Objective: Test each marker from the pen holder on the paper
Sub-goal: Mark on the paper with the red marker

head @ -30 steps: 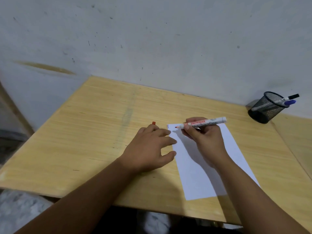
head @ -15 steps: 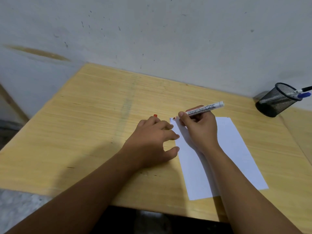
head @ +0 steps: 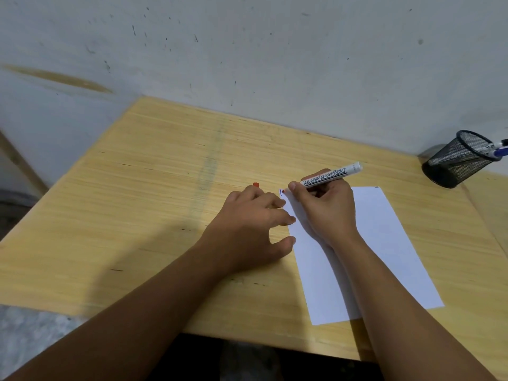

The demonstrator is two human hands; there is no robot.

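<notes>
A white sheet of paper lies on the wooden table, right of centre. My right hand grips a white board marker with its red tip touching the paper's far left corner, where a small red mark shows. My left hand rests palm down on the table beside the paper's left edge, fingertips touching the sheet. A small red cap peeks out just beyond its fingers. A black mesh pen holder stands at the far right, with a blue-capped marker sticking out of it.
A grey wall runs along the table's far edge. The table's front edge crosses the bottom of the view, with floor showing at the lower left. A second table surface adjoins on the right behind the holder.
The marker tip came down onto the paper's far left corner and a small red mark appeared there. My left hand stayed put. The camera view shifted slightly.
</notes>
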